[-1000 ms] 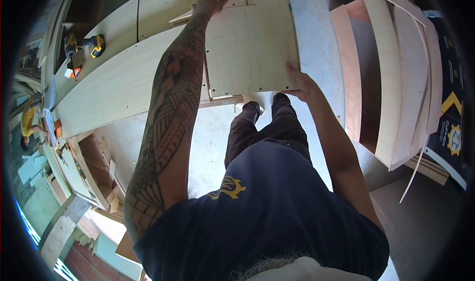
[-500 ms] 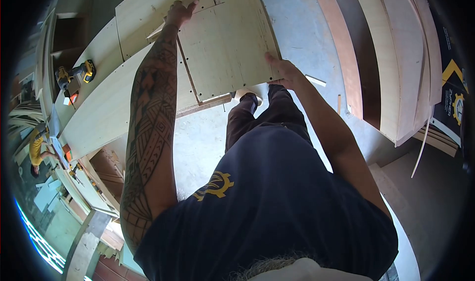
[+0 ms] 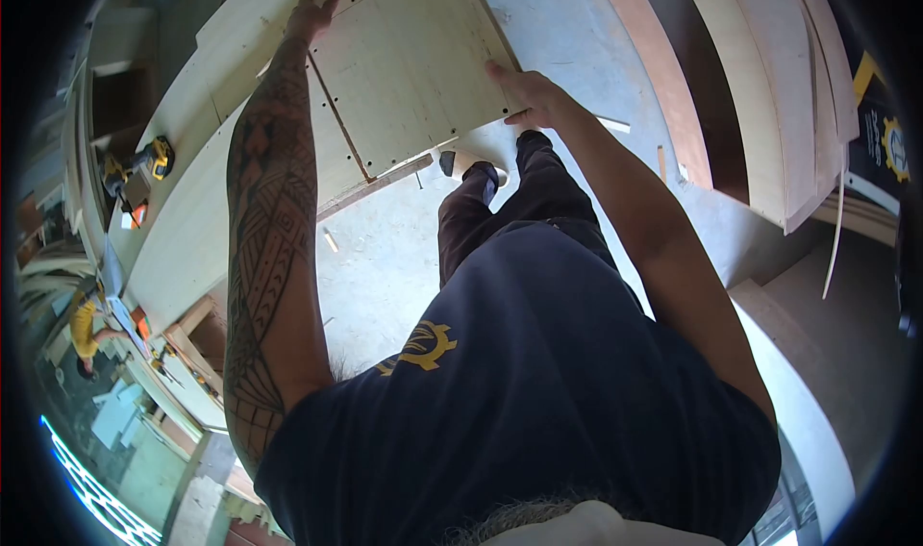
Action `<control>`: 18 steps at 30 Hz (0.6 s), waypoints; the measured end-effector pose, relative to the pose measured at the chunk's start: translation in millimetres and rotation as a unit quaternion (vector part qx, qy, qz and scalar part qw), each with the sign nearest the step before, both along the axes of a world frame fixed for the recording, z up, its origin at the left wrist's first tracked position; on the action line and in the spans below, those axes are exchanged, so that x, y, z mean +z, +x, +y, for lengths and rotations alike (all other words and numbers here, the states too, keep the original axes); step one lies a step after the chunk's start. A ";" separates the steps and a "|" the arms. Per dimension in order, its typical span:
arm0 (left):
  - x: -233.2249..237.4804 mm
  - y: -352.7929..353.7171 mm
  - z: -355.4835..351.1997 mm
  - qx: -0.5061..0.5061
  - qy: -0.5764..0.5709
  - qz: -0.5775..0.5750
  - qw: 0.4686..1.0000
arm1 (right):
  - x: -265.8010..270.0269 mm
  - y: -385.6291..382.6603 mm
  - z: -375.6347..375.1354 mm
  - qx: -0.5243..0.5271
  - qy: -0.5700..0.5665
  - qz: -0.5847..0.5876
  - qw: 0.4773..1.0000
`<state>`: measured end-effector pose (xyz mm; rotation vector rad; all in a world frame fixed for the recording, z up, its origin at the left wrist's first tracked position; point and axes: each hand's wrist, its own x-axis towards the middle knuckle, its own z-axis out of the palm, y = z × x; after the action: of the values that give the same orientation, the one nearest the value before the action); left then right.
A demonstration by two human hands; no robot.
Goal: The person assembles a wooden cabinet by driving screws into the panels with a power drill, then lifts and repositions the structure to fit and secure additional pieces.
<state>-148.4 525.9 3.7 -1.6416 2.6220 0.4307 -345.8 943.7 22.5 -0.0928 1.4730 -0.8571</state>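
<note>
A pale plywood panel [image 3: 413, 75] with dark screw holes along its edges lies in front of me, part of a larger curved plywood piece. My right hand [image 3: 529, 97] grips its near right corner, thumb on top and the other fingers at the edge. Farther off, my left hand [image 3: 312, 17] holds the panel near its far left side, thumb stretched across the surface; its other fingertips are hidden. A dark slot [image 3: 338, 113] runs along the panel between my hands.
Curved plywood pieces [image 3: 745, 94] stand at right. A yellow-black cordless drill [image 3: 139, 166] rests on the wood at left. My feet [image 3: 486, 173] are by the panel's near edge. Another person in a yellow shirt [image 3: 85, 325] is far left. Small wood offcuts [image 3: 331, 241] lie on the floor.
The panel and both my hands have shifted up and left in view, and more of my shoe shows beside the panel's near edge. My grip looks the same; the camera has also turned slightly.
</note>
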 end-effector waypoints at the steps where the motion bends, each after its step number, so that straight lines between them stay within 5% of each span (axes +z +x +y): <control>1: -4.2 0.1 -6.4 -0.016 -0.008 0.002 1.000 | -1.5 0.6 -0.8 -0.001 -0.006 0.005 1.000; 18: -16.9 4.3 -21.2 -0.042 -0.034 0.054 0.997 | -7.1 6.5 -1.8 0.008 0.010 0.113 0.994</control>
<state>-144.1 504.7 -13.2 -1.5603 2.8033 0.4428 -339.3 941.9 15.3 -0.1927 1.6888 -0.8391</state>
